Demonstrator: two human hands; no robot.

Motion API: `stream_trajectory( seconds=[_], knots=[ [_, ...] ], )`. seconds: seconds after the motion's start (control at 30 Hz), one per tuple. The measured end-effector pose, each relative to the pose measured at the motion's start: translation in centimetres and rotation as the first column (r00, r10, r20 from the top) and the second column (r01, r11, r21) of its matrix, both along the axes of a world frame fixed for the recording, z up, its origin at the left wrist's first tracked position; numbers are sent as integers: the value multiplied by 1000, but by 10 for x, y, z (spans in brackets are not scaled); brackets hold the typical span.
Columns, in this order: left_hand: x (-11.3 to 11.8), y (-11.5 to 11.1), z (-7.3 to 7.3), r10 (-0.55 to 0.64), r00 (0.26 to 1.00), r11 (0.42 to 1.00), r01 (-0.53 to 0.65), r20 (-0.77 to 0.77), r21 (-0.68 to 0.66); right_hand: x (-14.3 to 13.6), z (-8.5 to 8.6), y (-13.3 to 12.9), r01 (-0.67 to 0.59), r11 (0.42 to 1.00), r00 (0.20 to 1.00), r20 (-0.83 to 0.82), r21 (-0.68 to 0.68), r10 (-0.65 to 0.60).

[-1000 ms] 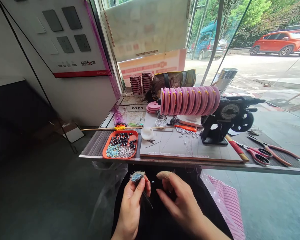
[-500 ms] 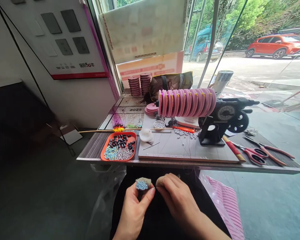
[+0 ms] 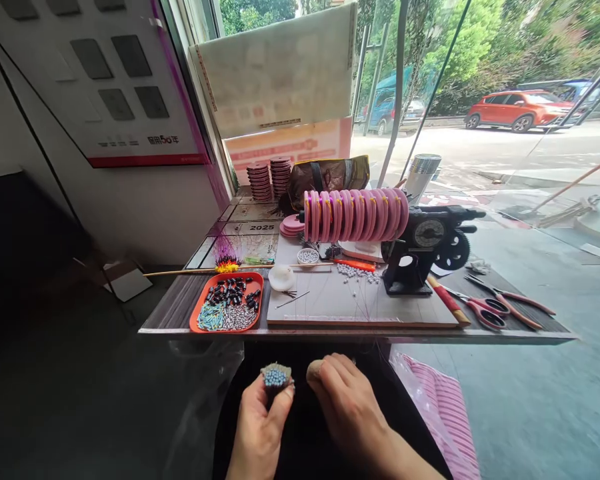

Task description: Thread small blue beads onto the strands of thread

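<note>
My left hand (image 3: pixel 263 417) is closed on a tight bundle of light-blue, round-ended pieces (image 3: pixel 275 379), their ends facing up towards me. A tan cover, perhaps a wrap or a finger cover, shows along the bundle's far side. My right hand (image 3: pixel 347 397) is a short way to the right, its fingers curled together. Another tan cover (image 3: pixel 314 369) shows at its fingertips; whatever they pinch is hidden. Both hands are above my dark-clothed lap, in front of the table edge (image 3: pixel 205 333), and do not touch each other.
An orange tray (image 3: pixel 194 320) of small parts sits front left on the table. Pink discs (image 3: pixel 355 215) fill the shaft of a black hand-cranked winder (image 3: pixel 415 250). Scissors (image 3: pixel 485 312) and pliers (image 3: pixel 515 303) lie right. A white board (image 3: pixel 325 307) carries thin threads and loose beads.
The camera has turned slightly, so the table and its contents sit further left and a little lower. My hands are slightly further apart, each closed as before.
</note>
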State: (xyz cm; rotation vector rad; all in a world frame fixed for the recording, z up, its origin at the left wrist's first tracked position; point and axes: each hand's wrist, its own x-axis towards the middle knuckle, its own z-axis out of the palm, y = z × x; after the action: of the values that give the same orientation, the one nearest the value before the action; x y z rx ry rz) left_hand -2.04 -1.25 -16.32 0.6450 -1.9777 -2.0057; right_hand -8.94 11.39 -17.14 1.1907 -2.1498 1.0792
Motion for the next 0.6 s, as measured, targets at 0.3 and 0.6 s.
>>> stream_trajectory(
  seconds=[0.3,0.6],
  knots=[
    [2,0,-4,26,1000,971,-26,5,239,-2,-1,11,-155,983,896,405,-97,181],
    [-2,-1,-3,104,994,908,-106,27,406,0,5,9,-81,973,828,528,-218,188]
  ],
)
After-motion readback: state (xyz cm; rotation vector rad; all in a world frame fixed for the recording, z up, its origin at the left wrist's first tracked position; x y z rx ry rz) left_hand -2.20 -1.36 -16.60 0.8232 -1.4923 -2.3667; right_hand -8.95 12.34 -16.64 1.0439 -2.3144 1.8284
